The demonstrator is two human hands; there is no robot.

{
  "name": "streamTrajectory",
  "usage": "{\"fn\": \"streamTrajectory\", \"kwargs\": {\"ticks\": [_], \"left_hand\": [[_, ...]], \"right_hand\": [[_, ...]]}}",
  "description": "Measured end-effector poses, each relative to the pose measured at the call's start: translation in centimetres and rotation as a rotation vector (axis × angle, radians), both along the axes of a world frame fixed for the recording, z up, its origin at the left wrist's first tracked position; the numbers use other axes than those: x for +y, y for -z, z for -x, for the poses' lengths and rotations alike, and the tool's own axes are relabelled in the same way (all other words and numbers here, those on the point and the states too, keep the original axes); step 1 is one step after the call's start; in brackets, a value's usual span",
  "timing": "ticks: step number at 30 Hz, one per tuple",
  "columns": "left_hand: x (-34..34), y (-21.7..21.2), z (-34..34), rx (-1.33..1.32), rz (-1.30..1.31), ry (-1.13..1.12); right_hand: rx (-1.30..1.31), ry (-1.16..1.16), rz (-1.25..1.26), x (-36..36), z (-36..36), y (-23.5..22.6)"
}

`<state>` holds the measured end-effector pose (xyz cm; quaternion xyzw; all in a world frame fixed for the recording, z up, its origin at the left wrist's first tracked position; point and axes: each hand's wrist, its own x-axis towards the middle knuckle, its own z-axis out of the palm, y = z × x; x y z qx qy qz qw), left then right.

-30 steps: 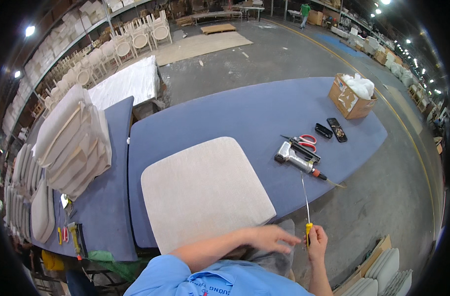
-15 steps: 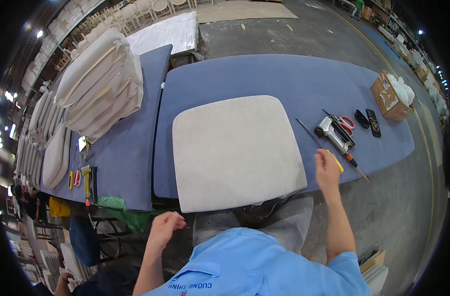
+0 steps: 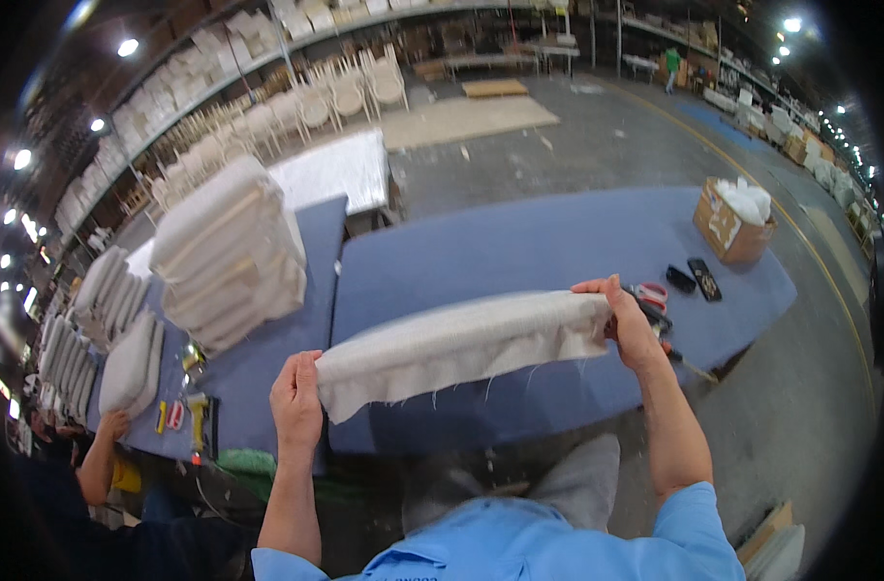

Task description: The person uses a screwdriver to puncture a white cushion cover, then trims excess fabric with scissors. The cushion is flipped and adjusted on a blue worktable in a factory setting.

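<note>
I hold a cream fabric-covered seat cushion point(image 3: 461, 344) up off the blue table point(image 3: 519, 252), tipped on edge so its side faces me, loose threads hanging from its lower edge. My left hand point(image 3: 296, 397) grips its left end and my right hand point(image 3: 621, 320) grips its right end. Red-handled scissors point(image 3: 650, 293) and a staple gun, mostly hidden behind my right hand, lie on the table just beyond that hand.
A tall stack of cream cushions point(image 3: 233, 252) sits on the left table. A cardboard box point(image 3: 732, 223) and two black objects point(image 3: 694, 279) lie at the table's right end. Another person's arm point(image 3: 98, 465) reaches in at lower left. More cushions point(image 3: 112, 320) line the far left.
The cushion lay flat on the table before; now both hands have taken its ends and lifted it on edge toward me.
</note>
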<state>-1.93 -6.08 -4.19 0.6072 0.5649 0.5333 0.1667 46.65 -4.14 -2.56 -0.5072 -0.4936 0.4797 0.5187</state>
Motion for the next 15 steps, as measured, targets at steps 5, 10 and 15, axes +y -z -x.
{"fn": "streamTrajectory", "kwargs": {"ticks": [5, 10, 15], "left_hand": [[3.4, -6.2, -2.1, -0.207, 0.008, -0.034], [4.8, -5.0, -2.2, -0.208, -0.036, -0.015], [4.7, -4.0, -0.4, -0.233, -0.017, 0.051]], "right_hand": [[-0.291, 0.102, -0.034, 3.8, 0.3, -5.4], [-0.475, 0.248, -0.387, 6.7, -1.2, -2.6], [-0.281, 0.094, -0.283, 8.0, -1.0, -2.2]]}}
